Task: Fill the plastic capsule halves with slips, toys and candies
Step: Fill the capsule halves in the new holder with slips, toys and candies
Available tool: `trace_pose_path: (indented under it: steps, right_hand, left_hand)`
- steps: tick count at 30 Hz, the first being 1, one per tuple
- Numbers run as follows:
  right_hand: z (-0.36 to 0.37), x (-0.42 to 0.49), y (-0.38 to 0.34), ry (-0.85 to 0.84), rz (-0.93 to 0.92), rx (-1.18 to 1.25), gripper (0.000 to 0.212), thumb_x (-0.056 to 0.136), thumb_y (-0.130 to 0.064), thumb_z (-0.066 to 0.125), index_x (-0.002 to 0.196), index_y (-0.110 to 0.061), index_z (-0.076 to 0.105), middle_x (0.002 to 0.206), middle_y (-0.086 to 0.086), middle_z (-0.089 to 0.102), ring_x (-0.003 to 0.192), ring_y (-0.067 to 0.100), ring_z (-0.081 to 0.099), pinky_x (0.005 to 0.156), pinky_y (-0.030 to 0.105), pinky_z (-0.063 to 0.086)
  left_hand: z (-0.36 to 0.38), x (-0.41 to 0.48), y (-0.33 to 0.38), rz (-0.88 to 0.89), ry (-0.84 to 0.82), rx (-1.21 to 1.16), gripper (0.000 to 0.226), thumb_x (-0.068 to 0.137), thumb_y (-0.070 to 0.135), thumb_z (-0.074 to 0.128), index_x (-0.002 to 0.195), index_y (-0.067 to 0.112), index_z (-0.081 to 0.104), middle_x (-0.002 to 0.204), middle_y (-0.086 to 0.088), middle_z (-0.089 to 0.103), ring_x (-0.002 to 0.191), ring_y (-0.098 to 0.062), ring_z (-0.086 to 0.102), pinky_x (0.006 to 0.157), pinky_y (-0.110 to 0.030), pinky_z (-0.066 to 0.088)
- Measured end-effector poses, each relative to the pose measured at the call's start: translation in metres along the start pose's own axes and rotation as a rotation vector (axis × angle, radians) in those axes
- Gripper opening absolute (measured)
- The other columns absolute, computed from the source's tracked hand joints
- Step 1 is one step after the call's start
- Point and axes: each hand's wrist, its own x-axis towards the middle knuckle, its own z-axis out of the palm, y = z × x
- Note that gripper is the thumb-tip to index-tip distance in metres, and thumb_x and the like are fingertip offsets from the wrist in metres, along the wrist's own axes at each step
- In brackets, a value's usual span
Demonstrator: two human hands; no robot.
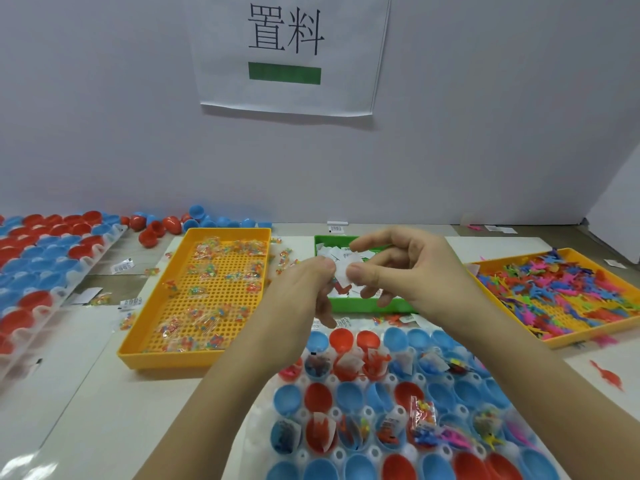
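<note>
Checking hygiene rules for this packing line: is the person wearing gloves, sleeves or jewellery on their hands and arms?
No. The left hand and right hand are bare: no gloves, rings or bracelets show. Both forearms are uncovered down to the picture's edge, with no sleeve, watch or wristband in view.

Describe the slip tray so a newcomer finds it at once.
Under the wall sign, three trays line up. The slip tray is the middle one, between the candy tray and the toy tray. It alone is green; both neighbours are orange.
</note>
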Motion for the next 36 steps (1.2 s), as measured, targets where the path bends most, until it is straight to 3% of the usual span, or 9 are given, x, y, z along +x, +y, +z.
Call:
trace_pose_path:
  steps: [2,6,9,18,21,25,27,31,36]
  right_hand:
    - [0.002,-0.001,0.0,0.004,0.006,-0.028,0.038,0.061,-0.042,0.078,0.094,-0.026,0.068,0.075,-0.001,0.074,0.064,0.013,0.07,0.056,0.025,0.057]
    - [0.007,-0.003,0.0,0.042,0.021,-0.056,0.035,0.062,-0.043,0.079,0.09,-0.024,0.071,0.076,-0.002,0.073,0.064,0.013,0.068,0.054,0.029,0.058]
    - [0.006,-0.006,0.0,0.042,0.012,-0.016,0.017,0.073,-0.026,0.08,0.085,-0.016,0.073,0.077,0.0,0.073,0.063,0.015,0.068,0.055,0.029,0.058]
    - [-0.014,-0.015,0.007,-0.137,0.207,0.428,0.029,0.066,-0.034,0.077,0.089,-0.017,0.075,0.085,0.004,0.07,0.07,0.018,0.067,0.055,0.027,0.055]
    - [-0.065,-0.023,0.026,0.193,0.141,0.439,0.043,0.067,-0.042,0.074,0.102,-0.017,0.072,0.089,0.003,0.069,0.073,0.017,0.068,0.054,0.027,0.055]
    - [-0.151,-0.041,0.073,0.691,0.242,-0.279,0.022,0.084,-0.018,0.071,0.105,-0.011,0.071,0.091,0.003,0.068,0.083,0.02,0.064,0.064,0.028,0.054]
    - [-0.177,-0.047,0.092,0.596,0.362,-0.593,0.014,0.084,-0.02,0.072,0.097,-0.016,0.072,0.098,0.003,0.068,0.089,0.018,0.061,0.072,0.032,0.047]
    - [-0.183,-0.05,0.103,0.249,0.636,-0.8,0.02,0.08,-0.039,0.074,0.097,-0.03,0.066,0.098,-0.005,0.06,0.088,0.01,0.054,0.068,0.027,0.04]
    - [-0.18,-0.049,0.108,0.3,0.556,-0.851,0.006,0.083,-0.022,0.073,0.082,-0.027,0.07,0.094,-0.006,0.067,0.08,0.005,0.055,0.056,0.021,0.04]
  left_hand:
    - [-0.004,-0.005,0.0,0.042,0.008,0.118,0.038,0.105,0.017,0.04,0.068,0.012,0.047,0.068,-0.004,0.048,0.059,-0.018,0.048,0.059,-0.031,0.045]
    - [-0.009,-0.034,-0.015,0.48,-0.05,0.217,0.034,0.089,0.048,0.045,0.085,0.018,0.061,0.07,0.014,0.056,0.065,-0.002,0.057,0.067,-0.03,0.052]
    - [-0.013,-0.034,-0.014,0.475,-0.109,0.125,0.037,0.088,0.055,0.058,0.088,0.02,0.067,0.069,0.016,0.061,0.064,-0.001,0.059,0.067,-0.026,0.054]
    - [-0.009,-0.04,-0.008,0.5,-0.008,-0.108,0.019,0.073,0.035,0.066,0.08,0.02,0.076,0.065,0.001,0.071,0.06,-0.007,0.065,0.057,-0.016,0.053]
    - [-0.026,-0.041,-0.006,0.524,0.135,-0.19,0.017,0.066,0.041,0.07,0.07,0.027,0.079,0.063,-0.001,0.071,0.058,-0.009,0.066,0.057,-0.017,0.055]
    - [-0.049,-0.04,0.0,0.526,0.23,-0.219,0.011,0.064,0.041,0.069,0.068,0.036,0.078,0.06,0.004,0.069,0.053,-0.005,0.062,0.053,-0.016,0.054]
    - [-0.046,-0.036,0.0,0.496,0.216,-0.182,0.01,0.066,0.038,0.069,0.066,0.036,0.078,0.059,0.005,0.068,0.051,-0.005,0.061,0.051,-0.016,0.054]
    - [-0.027,-0.03,-0.003,0.425,0.175,-0.092,0.014,0.065,0.04,0.069,0.069,0.03,0.079,0.065,-0.001,0.071,0.053,-0.008,0.063,0.051,-0.017,0.055]
    - [-0.016,-0.023,-0.007,0.351,0.148,-0.01,0.013,0.067,0.043,0.068,0.073,0.035,0.077,0.064,-0.002,0.071,0.052,-0.008,0.062,0.055,-0.023,0.053]
